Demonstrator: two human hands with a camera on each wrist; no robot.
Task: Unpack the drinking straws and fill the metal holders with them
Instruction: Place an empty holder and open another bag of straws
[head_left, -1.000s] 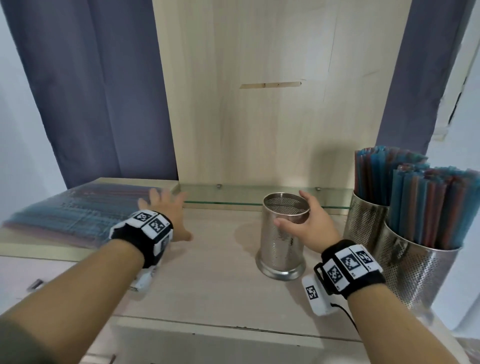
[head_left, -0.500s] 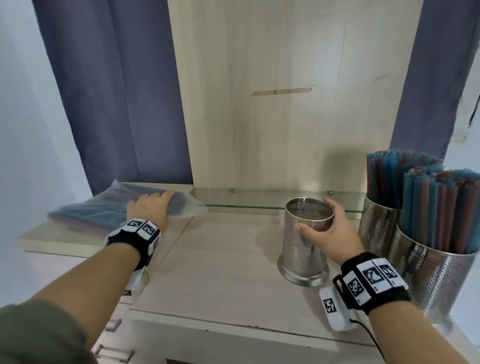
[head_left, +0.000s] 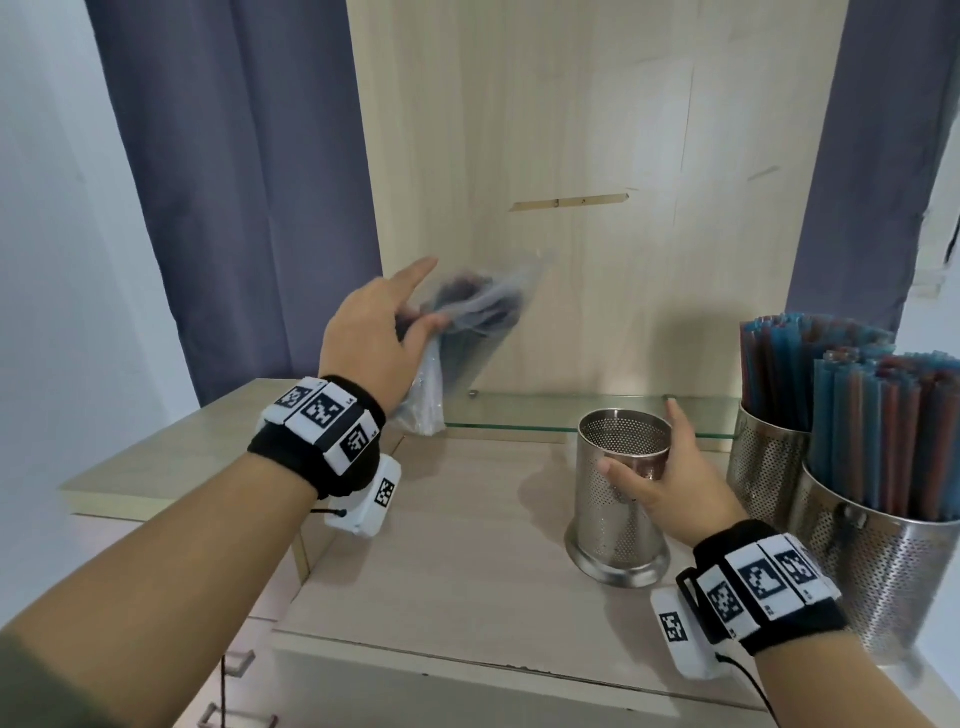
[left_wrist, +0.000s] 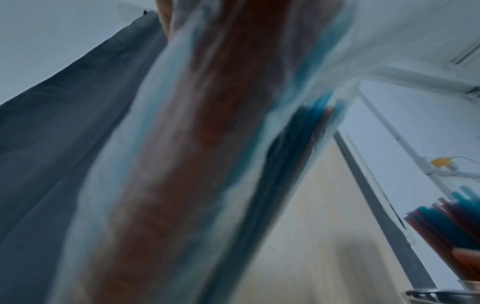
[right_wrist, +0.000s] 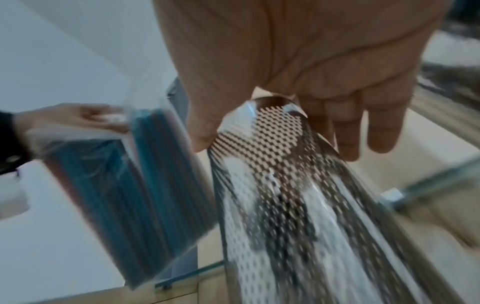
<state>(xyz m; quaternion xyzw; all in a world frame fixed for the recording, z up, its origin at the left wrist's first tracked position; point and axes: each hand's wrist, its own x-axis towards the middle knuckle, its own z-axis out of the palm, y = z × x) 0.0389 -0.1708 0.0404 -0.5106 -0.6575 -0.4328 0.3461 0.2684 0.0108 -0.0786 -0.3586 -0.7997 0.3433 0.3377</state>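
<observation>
My left hand (head_left: 387, 332) grips a clear plastic pack of blue and red drinking straws (head_left: 467, 332), lifted in the air above the counter's left part and blurred by motion. The same pack (right_wrist: 130, 197) shows in the right wrist view, held near its top by the left hand (right_wrist: 78, 117). In the left wrist view the pack (left_wrist: 207, 144) fills the picture. My right hand (head_left: 670, 478) grips the rim of an empty perforated metal holder (head_left: 618, 519), which stands upright on the wooden counter (head_left: 467, 571). The holder (right_wrist: 285, 205) runs below the palm (right_wrist: 311, 61).
Two more perforated metal holders (head_left: 878, 566) (head_left: 763, 467) packed with blue and red straws stand at the right edge. A glass shelf (head_left: 519, 413) runs along the back under a wooden panel (head_left: 571, 156). Dark curtains (head_left: 234, 182) hang on both sides. A lower side cabinet (head_left: 156, 467) sits left.
My left hand has picked the straw pack up off the left cabinet and swung it up and to the right. The right hand stays on the empty holder.
</observation>
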